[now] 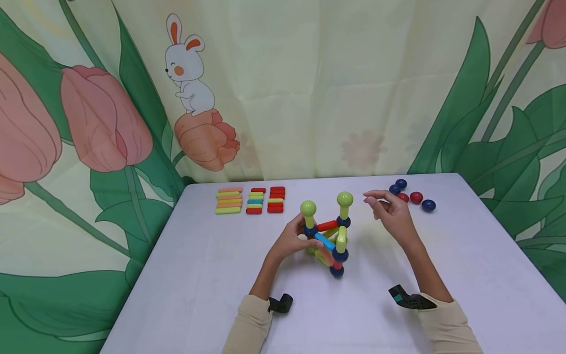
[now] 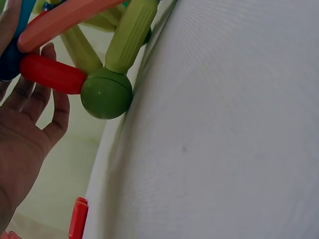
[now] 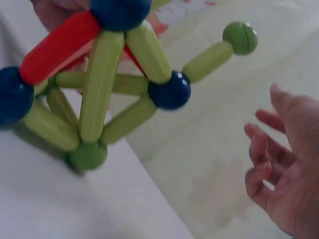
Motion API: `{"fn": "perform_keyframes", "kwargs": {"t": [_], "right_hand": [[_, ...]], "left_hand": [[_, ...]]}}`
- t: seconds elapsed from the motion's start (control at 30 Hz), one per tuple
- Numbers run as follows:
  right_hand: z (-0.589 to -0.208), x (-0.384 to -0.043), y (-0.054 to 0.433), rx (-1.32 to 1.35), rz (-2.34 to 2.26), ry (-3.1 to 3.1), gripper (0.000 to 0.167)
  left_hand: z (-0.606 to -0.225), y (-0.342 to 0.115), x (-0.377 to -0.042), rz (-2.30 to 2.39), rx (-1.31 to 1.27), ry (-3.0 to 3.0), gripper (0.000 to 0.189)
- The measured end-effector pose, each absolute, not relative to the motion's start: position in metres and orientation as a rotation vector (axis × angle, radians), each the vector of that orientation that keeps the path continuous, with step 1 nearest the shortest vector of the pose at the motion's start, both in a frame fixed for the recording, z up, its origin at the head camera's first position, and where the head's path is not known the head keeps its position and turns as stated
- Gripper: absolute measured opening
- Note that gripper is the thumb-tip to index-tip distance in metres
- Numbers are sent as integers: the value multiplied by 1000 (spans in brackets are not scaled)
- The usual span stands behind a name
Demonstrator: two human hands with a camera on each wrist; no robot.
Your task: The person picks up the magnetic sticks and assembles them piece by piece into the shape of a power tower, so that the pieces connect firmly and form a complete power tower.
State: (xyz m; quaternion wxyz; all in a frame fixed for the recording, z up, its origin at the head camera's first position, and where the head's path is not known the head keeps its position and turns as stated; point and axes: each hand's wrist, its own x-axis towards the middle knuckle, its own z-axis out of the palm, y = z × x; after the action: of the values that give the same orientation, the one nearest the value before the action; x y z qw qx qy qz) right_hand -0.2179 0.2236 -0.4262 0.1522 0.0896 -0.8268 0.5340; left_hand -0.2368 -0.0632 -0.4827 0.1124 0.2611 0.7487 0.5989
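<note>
A frame of magnetic sticks and balls stands at the table's middle, built from red, blue, orange and lime sticks with dark blue and green balls. Two lime sticks topped with green balls point up from it. My left hand grips its left side near a dark blue ball, thumb by the blue stick and the other fingers behind. To the right, apart from the frame, my right hand hovers with loosely bent fingers. The right wrist view shows that hand holding nothing, near a green ball on a stick.
At the back left lie three columns of loose sticks: long orange and lime ones, mixed short ones and mostly red ones. Several dark blue and red balls sit at the back right. A printed curtain hangs behind the white table.
</note>
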Motion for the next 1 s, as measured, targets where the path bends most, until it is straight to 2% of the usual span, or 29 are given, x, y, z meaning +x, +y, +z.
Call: {"fn": "perform_keyframes", "kwargs": {"t": [0.27, 0.47, 0.67, 1.0], "right_hand": [[-454, -232, 264, -200, 933, -2453, 31], [-477, -244, 297, -508, 795, -2612, 53], [-498, -259, 326, -565, 731, -2755, 66], [-501, -263, 338, -567, 795, -2755, 50]], "left_hand": [[-483, -61, -233, 1729, 755, 2387, 69], [-483, -60, -230, 1701, 792, 2579, 67], [-482, -58, -229, 1662, 828, 2727, 66], [-479, -51, -222, 1482, 916, 3010, 54]]}}
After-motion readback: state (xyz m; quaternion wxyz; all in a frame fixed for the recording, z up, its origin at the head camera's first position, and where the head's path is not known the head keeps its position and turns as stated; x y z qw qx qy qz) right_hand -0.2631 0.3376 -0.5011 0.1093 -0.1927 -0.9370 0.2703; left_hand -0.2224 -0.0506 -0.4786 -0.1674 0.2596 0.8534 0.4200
